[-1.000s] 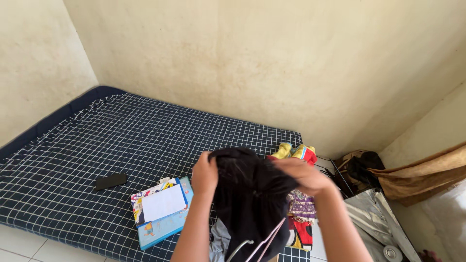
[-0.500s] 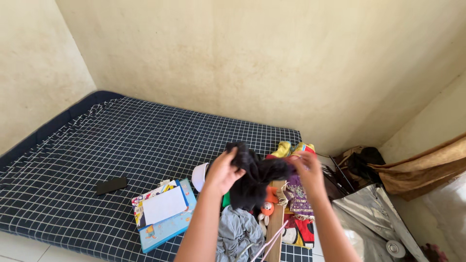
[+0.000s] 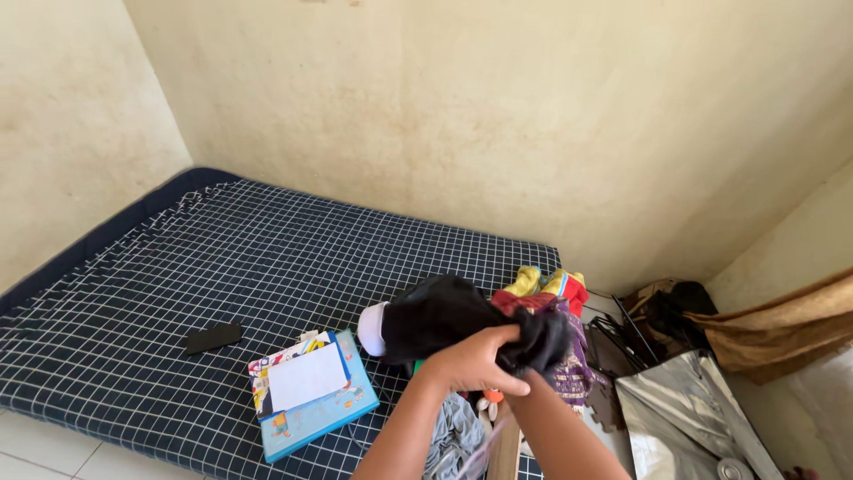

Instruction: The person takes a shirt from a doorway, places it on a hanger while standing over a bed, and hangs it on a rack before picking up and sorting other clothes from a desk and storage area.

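1. At the far left a mattress (image 3: 222,267) in a dark blue sheet with a white grid lay on the floor against the cream walls; its near left edge met pale floor tiles (image 3: 35,449).
2. A black phone (image 3: 213,338) lay flat on the mattress, left of centre, well apart from the hands.
3. Right of the phone sat a light blue picture book (image 3: 315,418) with a white sheet of paper (image 3: 306,377) on top; other colourful books showed under the paper's far edge.
4. The left hand (image 3: 471,363) was clamped on a bunched black garment (image 3: 444,316), its fingers curled over the cloth's near edge; the garment was held above the right part of the mattress, just beyond the picture book.
5. A white cap-like thing (image 3: 373,327) peeped out at the garment's left edge, touching it.
6. Of the right arm only the forearm showed, rising under the left hand; the right hand was hidden behind the left hand and the cloth, so I could not tell whether it was apart or closed.
7. Below the hands lay a grey cloth (image 3: 449,436) and a wooden strip (image 3: 505,449); beyond them sat a heap of yellow, red and purple clothes (image 3: 555,298).
8. At the far right, on the floor, lay dark bags (image 3: 671,311), a silver sheet (image 3: 684,413) and a brown cloth (image 3: 782,324).
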